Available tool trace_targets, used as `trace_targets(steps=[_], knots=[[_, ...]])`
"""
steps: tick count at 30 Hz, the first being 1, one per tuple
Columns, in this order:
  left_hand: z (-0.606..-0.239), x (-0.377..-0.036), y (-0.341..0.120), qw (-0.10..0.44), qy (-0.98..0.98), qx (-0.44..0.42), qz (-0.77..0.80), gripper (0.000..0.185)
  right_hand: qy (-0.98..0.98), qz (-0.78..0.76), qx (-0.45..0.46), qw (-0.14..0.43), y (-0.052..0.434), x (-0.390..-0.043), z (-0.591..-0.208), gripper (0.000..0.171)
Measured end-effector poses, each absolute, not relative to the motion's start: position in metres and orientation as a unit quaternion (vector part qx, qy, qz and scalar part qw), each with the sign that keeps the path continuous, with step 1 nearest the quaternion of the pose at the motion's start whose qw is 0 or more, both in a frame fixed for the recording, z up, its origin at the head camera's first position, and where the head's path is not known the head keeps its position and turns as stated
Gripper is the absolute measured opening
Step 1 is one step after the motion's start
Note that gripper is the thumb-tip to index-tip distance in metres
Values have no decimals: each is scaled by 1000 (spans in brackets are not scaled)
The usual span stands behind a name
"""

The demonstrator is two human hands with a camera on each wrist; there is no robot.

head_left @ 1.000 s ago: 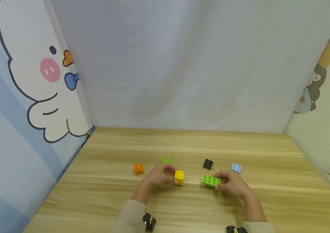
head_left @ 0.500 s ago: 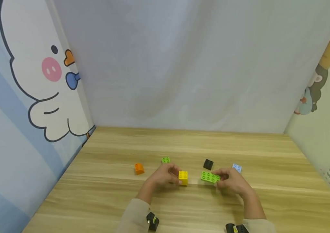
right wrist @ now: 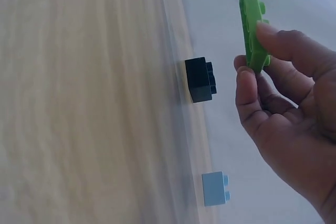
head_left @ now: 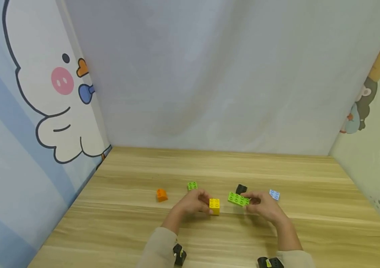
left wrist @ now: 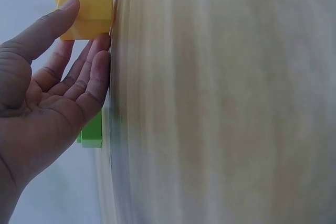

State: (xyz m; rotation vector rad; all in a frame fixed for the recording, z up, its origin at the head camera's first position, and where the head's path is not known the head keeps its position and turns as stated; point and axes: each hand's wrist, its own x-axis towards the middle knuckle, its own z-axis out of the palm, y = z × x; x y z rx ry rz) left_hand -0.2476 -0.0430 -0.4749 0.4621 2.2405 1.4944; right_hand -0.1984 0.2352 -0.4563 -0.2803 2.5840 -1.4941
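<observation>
My left hand (head_left: 202,204) pinches a yellow brick (head_left: 214,206) that stands on the wooden table (head_left: 210,238). In the left wrist view the thumb (left wrist: 65,13) lies on the yellow brick (left wrist: 89,9) and the fingertips touch its other side. My right hand (head_left: 252,202) holds a flat green plate (head_left: 238,199) just right of the yellow brick, tilted and off the table. The right wrist view shows the green plate (right wrist: 251,24) pinched by its end between thumb (right wrist: 281,38) and a finger, well above the tabletop.
A black brick (head_left: 241,188) (right wrist: 199,80) and a light blue brick (head_left: 274,194) (right wrist: 214,188) lie behind my right hand. A small green brick (head_left: 192,185) and an orange brick (head_left: 161,194) lie behind and left of my left hand. Fabric walls enclose three sides.
The left hand has slid the yellow brick to the right. The right hand has raised the green plate and carried it left, so the two pieces are closer.
</observation>
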Motion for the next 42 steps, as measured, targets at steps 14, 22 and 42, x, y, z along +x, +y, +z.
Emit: trace_targets(steps=[14, 22, 42], knots=[[-476, -245, -42, 204, 800, 177, 536, 35, 847, -512, -118, 82, 228, -204, -457, 48], [-474, -246, -44, 211, 790, 178, 548, 41, 844, -514, -133, 82, 217, -208, -456, 44], [-479, -251, -52, 232, 762, 190, 574, 31, 834, -513, -188, 75, 201, -214, -460, 37]])
